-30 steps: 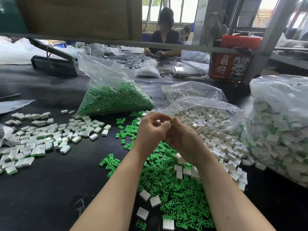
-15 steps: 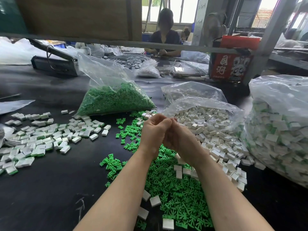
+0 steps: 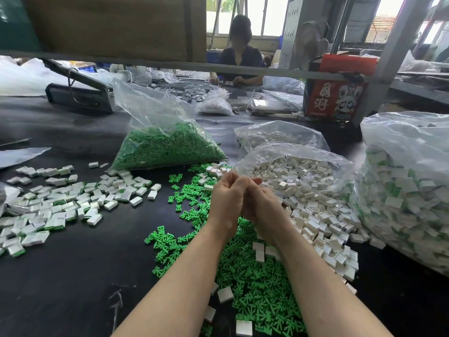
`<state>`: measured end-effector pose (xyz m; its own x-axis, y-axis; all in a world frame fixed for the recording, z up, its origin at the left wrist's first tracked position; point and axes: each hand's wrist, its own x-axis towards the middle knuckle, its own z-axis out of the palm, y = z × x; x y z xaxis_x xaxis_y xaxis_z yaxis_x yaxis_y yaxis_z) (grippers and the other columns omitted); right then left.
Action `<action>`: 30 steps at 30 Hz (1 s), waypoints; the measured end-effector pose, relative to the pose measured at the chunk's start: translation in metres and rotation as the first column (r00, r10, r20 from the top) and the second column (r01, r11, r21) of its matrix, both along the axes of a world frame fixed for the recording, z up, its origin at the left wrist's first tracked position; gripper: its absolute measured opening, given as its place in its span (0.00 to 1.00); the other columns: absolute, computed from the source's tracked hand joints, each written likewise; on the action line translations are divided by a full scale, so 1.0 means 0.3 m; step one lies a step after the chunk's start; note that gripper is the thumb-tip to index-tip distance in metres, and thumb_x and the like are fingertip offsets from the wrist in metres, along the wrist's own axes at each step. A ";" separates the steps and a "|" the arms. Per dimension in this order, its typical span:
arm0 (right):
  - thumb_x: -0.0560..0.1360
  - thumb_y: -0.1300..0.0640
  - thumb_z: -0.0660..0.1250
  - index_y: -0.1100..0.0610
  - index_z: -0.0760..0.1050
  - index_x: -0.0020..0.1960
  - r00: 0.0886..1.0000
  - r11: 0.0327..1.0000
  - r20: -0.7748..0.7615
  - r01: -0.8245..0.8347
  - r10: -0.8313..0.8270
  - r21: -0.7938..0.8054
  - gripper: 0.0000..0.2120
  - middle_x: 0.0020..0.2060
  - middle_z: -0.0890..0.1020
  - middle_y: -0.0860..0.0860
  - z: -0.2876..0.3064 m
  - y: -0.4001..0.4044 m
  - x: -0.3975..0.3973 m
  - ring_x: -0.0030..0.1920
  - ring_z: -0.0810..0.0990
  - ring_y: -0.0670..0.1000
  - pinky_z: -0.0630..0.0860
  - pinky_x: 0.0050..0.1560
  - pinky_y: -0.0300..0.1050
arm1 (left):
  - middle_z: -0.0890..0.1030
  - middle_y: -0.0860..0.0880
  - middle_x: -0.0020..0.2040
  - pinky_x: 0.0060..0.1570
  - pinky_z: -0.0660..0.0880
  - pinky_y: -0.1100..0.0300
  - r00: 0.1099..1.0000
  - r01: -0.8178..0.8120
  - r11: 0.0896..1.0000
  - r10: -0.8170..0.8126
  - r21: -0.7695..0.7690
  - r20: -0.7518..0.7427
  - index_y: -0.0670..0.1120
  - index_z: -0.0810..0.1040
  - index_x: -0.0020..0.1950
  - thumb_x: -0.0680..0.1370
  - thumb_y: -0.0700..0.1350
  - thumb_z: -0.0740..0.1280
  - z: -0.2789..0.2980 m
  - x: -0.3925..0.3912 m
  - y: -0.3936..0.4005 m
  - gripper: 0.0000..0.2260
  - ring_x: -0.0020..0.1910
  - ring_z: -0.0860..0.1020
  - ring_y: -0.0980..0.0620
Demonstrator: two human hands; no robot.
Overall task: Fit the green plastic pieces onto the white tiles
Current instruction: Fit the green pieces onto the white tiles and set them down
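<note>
Pressing together, left hand [image 3: 227, 198] meets right hand [image 3: 263, 205], fingers curled.

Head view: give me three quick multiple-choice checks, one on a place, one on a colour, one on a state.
1. Where does the bag of green pieces lie?
A. beyond the hands, to the left
B. at the near table edge
C. inside the red box

2. What colour are the loose pieces under the forearms?
A. blue
B. green
C. yellow

3. How are the two hands?
A. flat on the table
B. far apart
C. pressed together above the table

Answers: 1 A, it sits past the left hand, towards the left. 2 B, they are bright green. 3 C, the left hand and right hand meet with curled fingers; what they hold is hidden.
</note>
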<state>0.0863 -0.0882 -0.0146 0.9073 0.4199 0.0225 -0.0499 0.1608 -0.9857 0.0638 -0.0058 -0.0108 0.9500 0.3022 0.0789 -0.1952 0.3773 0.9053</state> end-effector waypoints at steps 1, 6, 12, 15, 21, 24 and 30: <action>0.82 0.50 0.59 0.74 0.75 0.56 1.000 1.000 0.004 0.008 -0.008 -0.004 0.24 0.40 0.76 0.60 0.002 0.001 -0.002 0.39 0.74 0.54 0.71 0.36 0.42 | 0.86 0.44 0.47 0.30 0.76 0.59 1.000 -0.001 1.000 0.001 -0.003 0.002 0.54 0.75 0.29 0.70 0.44 0.65 0.001 -0.002 0.000 0.09 0.41 0.83 0.50; 0.82 0.51 0.61 0.70 0.77 0.51 0.999 0.999 -0.030 0.040 -0.039 0.017 0.20 0.43 0.74 0.61 0.009 0.005 -0.011 0.45 0.70 0.58 0.67 0.48 0.56 | 0.86 0.43 0.47 0.26 0.74 0.63 1.000 0.005 0.999 -0.004 -0.035 0.021 0.53 0.74 0.30 0.77 0.39 0.62 -0.004 -0.004 0.003 0.17 0.35 0.82 0.53; 0.81 0.51 0.61 0.66 0.79 0.49 0.999 1.000 -0.019 0.030 -0.030 -0.001 0.18 0.40 0.76 0.60 -0.003 0.003 -0.002 0.42 0.73 0.57 0.70 0.44 0.53 | 0.85 0.43 0.46 0.27 0.74 0.63 1.000 0.003 1.000 -0.002 -0.021 0.018 0.50 0.73 0.35 0.78 0.37 0.62 -0.008 -0.004 0.004 0.13 0.36 0.82 0.53; 0.81 0.51 0.61 0.64 0.80 0.50 1.000 1.000 -0.021 0.013 -0.013 0.003 0.17 0.43 0.79 0.62 -0.012 -0.002 0.004 0.46 0.76 0.58 0.72 0.51 0.57 | 0.85 0.43 0.46 0.28 0.75 0.63 1.000 0.012 0.999 -0.011 -0.035 0.023 0.50 0.72 0.36 0.78 0.38 0.62 -0.011 -0.004 0.006 0.12 0.37 0.82 0.52; 0.81 0.51 0.61 0.68 0.79 0.52 0.999 1.000 -0.025 0.029 -0.030 -0.003 0.19 0.46 0.79 0.64 -0.026 -0.003 0.016 0.48 0.76 0.59 0.72 0.56 0.63 | 0.86 0.43 0.46 0.28 0.75 0.64 0.999 0.025 0.998 -0.023 -0.050 0.028 0.48 0.74 0.38 0.77 0.38 0.63 -0.016 -0.001 0.004 0.09 0.37 0.82 0.53; 0.81 0.51 0.61 0.66 0.80 0.51 1.000 1.000 -0.012 0.024 -0.024 -0.005 0.18 0.46 0.81 0.64 -0.033 -0.004 0.020 0.49 0.79 0.59 0.75 0.59 0.62 | 0.86 0.44 0.46 0.31 0.76 0.62 0.999 0.028 0.999 -0.028 -0.031 0.021 0.48 0.73 0.39 0.73 0.42 0.65 -0.022 0.003 0.004 0.04 0.39 0.83 0.52; 0.83 0.48 0.53 0.67 0.73 0.50 0.996 0.994 -0.037 -0.073 0.077 0.082 0.22 0.34 0.70 0.57 -0.028 -0.004 0.030 0.34 0.66 0.56 0.64 0.36 0.45 | 0.83 0.45 0.39 0.32 0.76 0.58 0.998 0.048 0.994 -0.051 0.099 0.028 0.50 0.76 0.35 0.71 0.44 0.66 -0.026 0.015 0.027 0.05 0.38 0.79 0.49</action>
<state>0.0953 -0.0894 -0.0230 0.8742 0.4850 0.0229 -0.1042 0.2336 -0.9667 0.0683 0.0024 -0.0186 0.9604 0.2438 0.1351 -0.2065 0.2970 0.9323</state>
